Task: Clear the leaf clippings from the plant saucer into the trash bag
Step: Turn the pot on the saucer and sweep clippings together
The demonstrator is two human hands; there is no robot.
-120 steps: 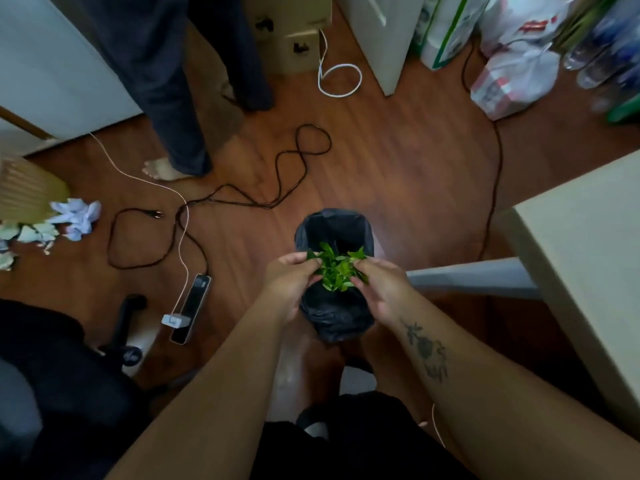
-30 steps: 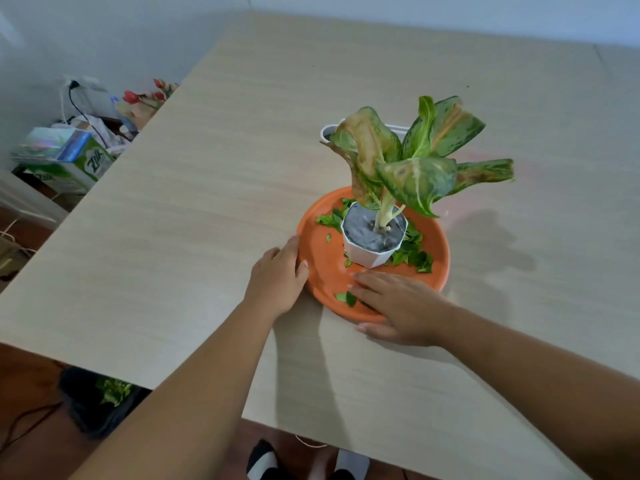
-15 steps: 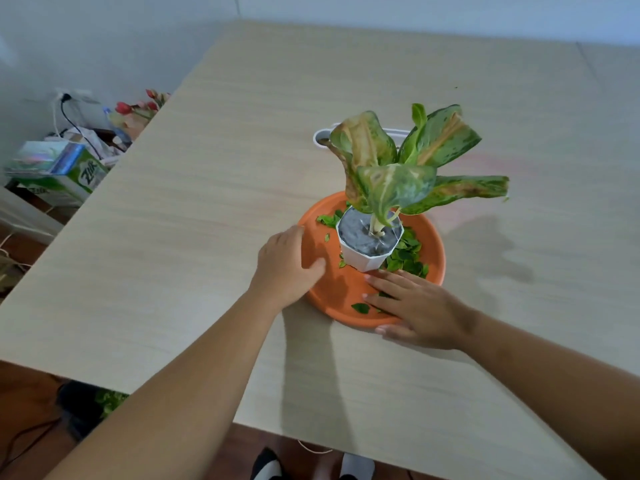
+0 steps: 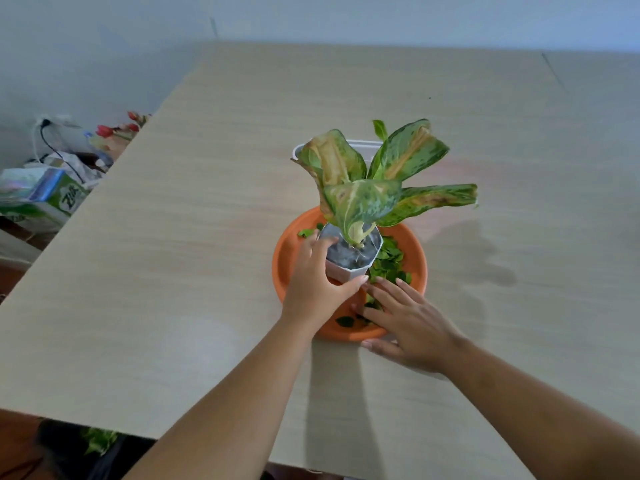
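Note:
An orange plant saucer (image 4: 414, 251) sits on the wooden table (image 4: 173, 271). In it stands a white pot (image 4: 349, 268) with a variegated plant (image 4: 367, 188). Green leaf clippings (image 4: 389, 263) lie in the saucer to the right of the pot, with a few more near the front rim. My left hand (image 4: 317, 285) wraps round the pot's left side, thumb against its front. My right hand (image 4: 405, 320) lies flat with spread fingers over the saucer's front rim, touching clippings. The black trash bag (image 4: 65, 448) with leaves in it shows on the floor at bottom left.
A white container (image 4: 360, 147) stands behind the plant. Left of the table are a green-and-white box (image 4: 52, 199), cables and red flowers (image 4: 117, 128). A wall runs along the table's far side.
Four seconds ago both hands held clippings over the bag. Since half a second ago my left hand moved from the saucer's rim onto the pot; the right hand stays at the front rim.

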